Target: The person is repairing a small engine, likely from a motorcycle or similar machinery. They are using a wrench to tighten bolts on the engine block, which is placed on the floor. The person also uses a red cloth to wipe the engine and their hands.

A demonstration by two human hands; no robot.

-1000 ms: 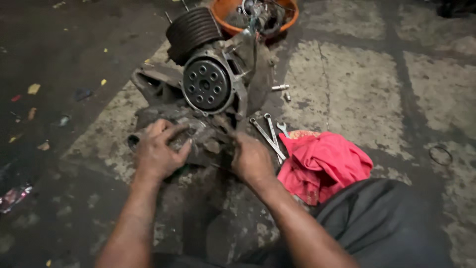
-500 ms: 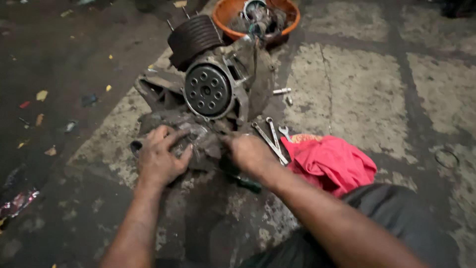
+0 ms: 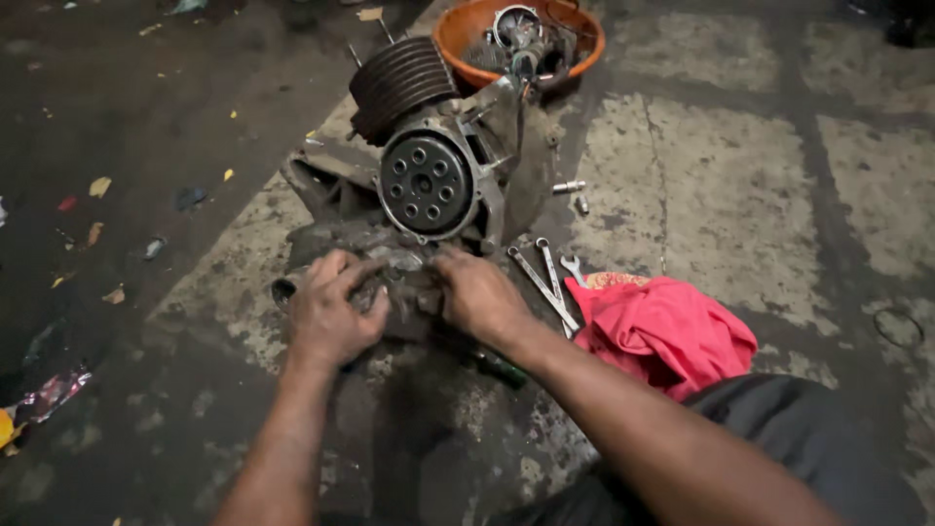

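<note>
Stained concrete floor (image 3: 740,195) carries a greasy engine (image 3: 429,185); left hand (image 3: 331,317) and right hand (image 3: 479,297) clutch its lower casing, wrenches (image 3: 545,278) just right.

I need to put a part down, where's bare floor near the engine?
Bare concrete lies right of the engine, beyond the wrenches and above the red rag. It is crowded where the left hand and right hand work.
</note>
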